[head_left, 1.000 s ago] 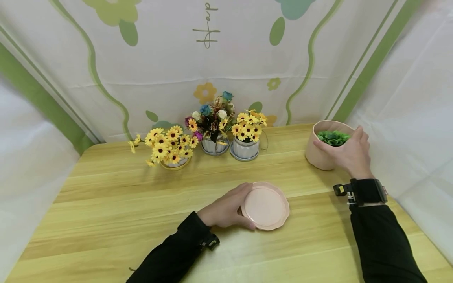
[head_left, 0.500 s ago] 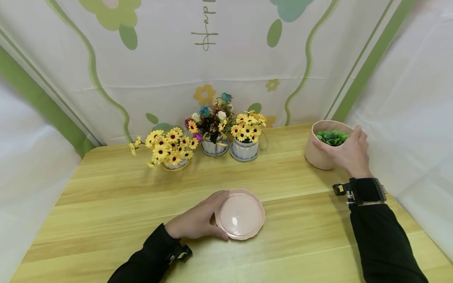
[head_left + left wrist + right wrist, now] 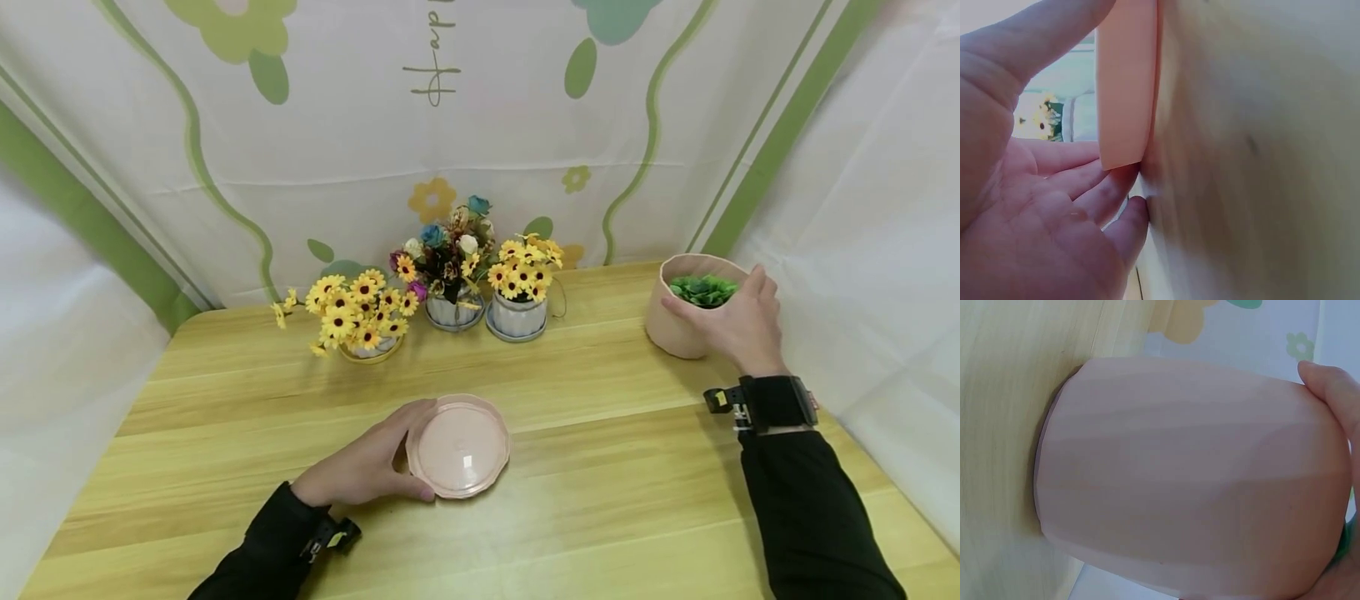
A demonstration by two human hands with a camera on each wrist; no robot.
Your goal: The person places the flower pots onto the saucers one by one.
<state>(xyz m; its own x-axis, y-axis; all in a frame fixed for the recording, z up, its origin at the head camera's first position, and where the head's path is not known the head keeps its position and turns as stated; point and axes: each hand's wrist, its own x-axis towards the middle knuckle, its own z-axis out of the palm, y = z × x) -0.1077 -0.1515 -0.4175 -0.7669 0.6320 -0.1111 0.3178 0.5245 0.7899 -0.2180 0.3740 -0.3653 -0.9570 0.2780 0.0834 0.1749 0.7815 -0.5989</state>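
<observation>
Near the middle of the table, a round pale-pink saucer (image 3: 461,446) with a scalloped rim lies between the thumb and fingers of my left hand (image 3: 367,462). Seen from the left wrist, the saucer's side wall (image 3: 1125,87) sits flat at the wood surface, and the thumb and fingers span it. At the far right corner, a pink faceted flowerpot (image 3: 675,321) stands upright with green leaves (image 3: 703,291) inside. My right hand (image 3: 746,325) grips that pot by its rim; in the right wrist view the pot (image 3: 1191,475) fills most of the picture, its far fingers hidden.
Along the back of the wooden table (image 3: 247,450) stand several potted artificial flowers: yellow daisies on a yellow saucer (image 3: 352,308), a mixed bouquet (image 3: 450,258) and more daisies in a white pot (image 3: 517,317). A printed white curtain (image 3: 495,125) hangs behind them.
My left hand and the pink saucer have moved left across the table, from right of centre to about the middle. The right hand and flowerpot have stayed put.
</observation>
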